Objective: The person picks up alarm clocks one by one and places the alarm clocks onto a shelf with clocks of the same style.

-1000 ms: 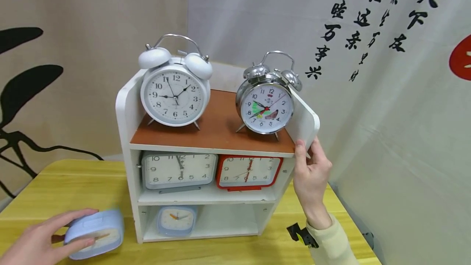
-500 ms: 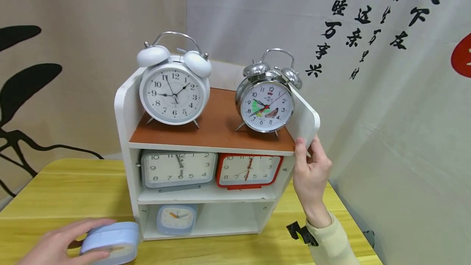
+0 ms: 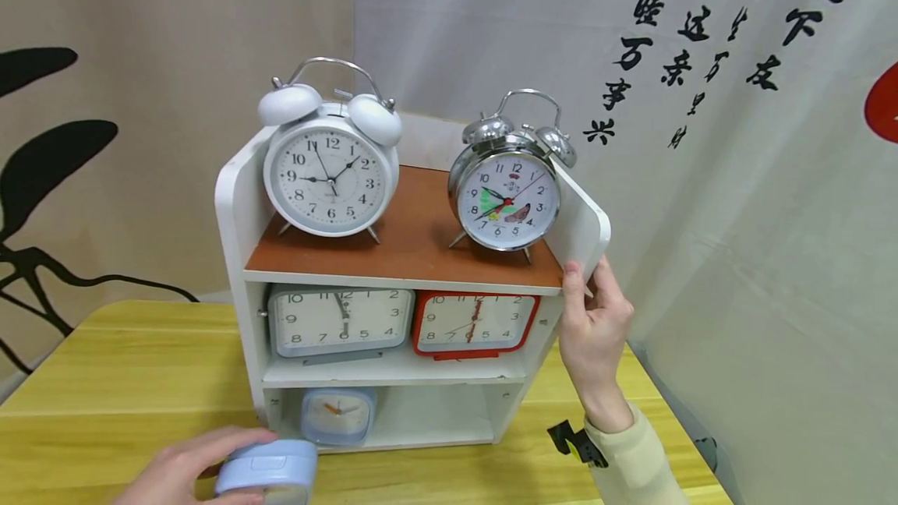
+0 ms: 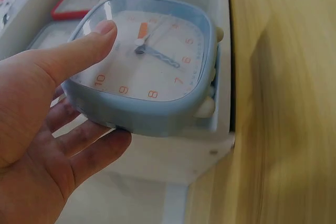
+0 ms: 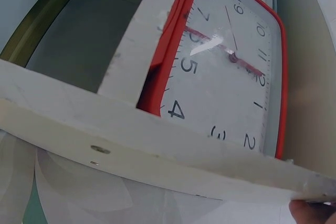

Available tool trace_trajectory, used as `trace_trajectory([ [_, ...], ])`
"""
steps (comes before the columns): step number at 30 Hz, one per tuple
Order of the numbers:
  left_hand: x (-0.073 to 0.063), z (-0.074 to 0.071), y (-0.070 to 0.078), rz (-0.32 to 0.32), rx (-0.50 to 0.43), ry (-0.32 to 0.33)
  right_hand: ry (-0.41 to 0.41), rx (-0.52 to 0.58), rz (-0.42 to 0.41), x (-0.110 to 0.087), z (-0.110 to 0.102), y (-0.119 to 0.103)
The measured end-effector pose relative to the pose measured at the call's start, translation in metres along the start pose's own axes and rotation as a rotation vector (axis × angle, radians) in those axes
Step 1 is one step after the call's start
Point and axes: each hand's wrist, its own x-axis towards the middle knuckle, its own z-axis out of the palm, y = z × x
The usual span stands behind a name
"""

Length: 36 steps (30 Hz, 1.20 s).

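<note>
My left hand [image 3: 199, 466] grips a light blue alarm clock [image 3: 270, 467] in front of the shelf's lower left corner. In the left wrist view the thumb lies across the face of this clock [image 4: 157, 72] and the fingers curl under its body. My right hand [image 3: 596, 341] holds the right side panel of the small white shelf [image 3: 393, 371] by its front edge, just below the top board. On the bottom level sits another light blue clock [image 3: 338, 416], toward the left. Only a fingertip [image 5: 312, 212] of the right hand shows in the right wrist view.
A white twin-bell clock [image 3: 331, 178] and a silver twin-bell clock [image 3: 507, 197] stand on the brown top board. The middle level bears a grey clock [image 3: 340, 324] and a red clock [image 3: 475, 324]. Beneath everything is a yellow wooden table [image 3: 140, 357]; curtains hang behind.
My left hand has carried the light blue clock to the right, from left of the shelf to in front of its lower left corner. The right hand keeps its hold on the panel.
</note>
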Motion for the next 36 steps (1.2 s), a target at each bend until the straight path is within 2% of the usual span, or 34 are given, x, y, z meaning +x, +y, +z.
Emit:
trace_trajectory([
  [2,0.005,0.008,0.002,0.053,-0.021,0.013,-0.001,-0.004,0.0,0.0,0.0,0.0],
  [7,0.02,0.024,0.013,0.121,-0.088,-0.026,-0.006,-0.009,-0.006,0.0,0.0,0.0],
  [14,0.042,0.043,0.04,0.123,-0.056,-0.075,-0.004,-0.01,-0.001,0.0,0.0,0.0],
  [17,0.048,0.049,0.048,0.087,-0.067,-0.109,-0.007,-0.009,-0.001,-0.001,0.0,0.0],
  [19,0.052,0.057,0.047,0.064,-0.06,-0.124,-0.007,-0.01,-0.003,-0.001,0.001,0.0],
  [21,0.057,0.07,0.038,0.05,-0.052,-0.121,-0.006,-0.008,-0.004,-0.001,0.001,0.0],
  [24,0.065,0.093,0.022,0.061,-0.04,-0.096,-0.007,-0.008,-0.003,-0.001,0.0,0.0],
  [26,0.071,0.102,0.021,0.075,-0.041,-0.084,-0.01,-0.009,-0.002,-0.001,0.0,0.0],
  [28,0.075,0.099,0.037,0.073,-0.044,-0.094,-0.011,-0.012,0.0,-0.001,0.0,0.0],
  [32,0.083,0.084,0.083,0.053,-0.069,-0.13,-0.004,-0.019,0.0,0.0,0.0,0.0],
  [34,0.087,0.084,0.096,0.056,-0.072,-0.12,-0.002,-0.018,-0.001,0.0,0.0,0.0],
  [36,0.092,0.086,0.1,0.065,-0.076,-0.106,-0.001,-0.016,-0.002,0.0,0.0,0.0],
])
